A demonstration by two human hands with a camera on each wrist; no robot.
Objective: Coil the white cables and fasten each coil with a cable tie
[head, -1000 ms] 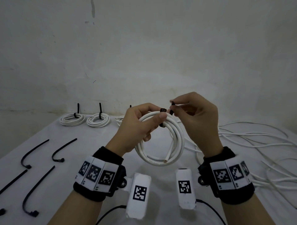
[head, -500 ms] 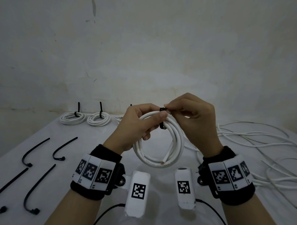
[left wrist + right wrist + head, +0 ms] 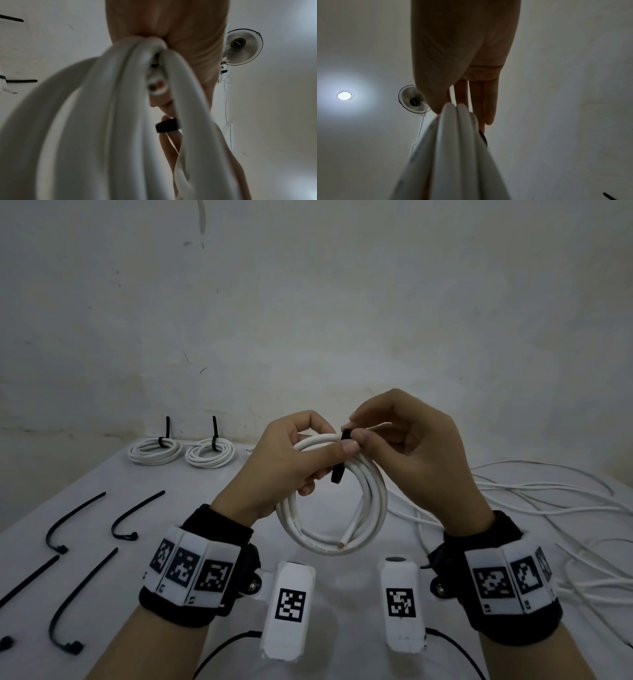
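Note:
I hold a coil of white cable [image 3: 371, 508] upright above the table, its cut end [image 3: 342, 543] showing inside the loop. My left hand [image 3: 291, 463] grips the top of the coil, thumb laid across the strands. A black cable tie [image 3: 342, 455] crosses the coil there, its head hanging down inside the loop. My right hand [image 3: 404, 446] pinches the tie's upper part between thumb and forefinger beside the left thumb. In the left wrist view the coil [image 3: 102, 121] fills the frame with the tie head [image 3: 168, 126] behind it. The coil [image 3: 453, 155] also fills the right wrist view.
Two tied coils [image 3: 154, 450] [image 3: 209, 453] lie at the table's far left. Several loose black ties [image 3: 80, 510] [image 3: 135, 515] [image 3: 78, 601] lie on the left. Uncoiled white cables [image 3: 531, 501] sprawl over the right side. A wall stands behind the table [image 3: 85, 484].
My right hand moved in against the left thumb, then shifted its pinch on the tie; the tie's head now hangs lower inside the loop. The left hand kept hold of the coil.

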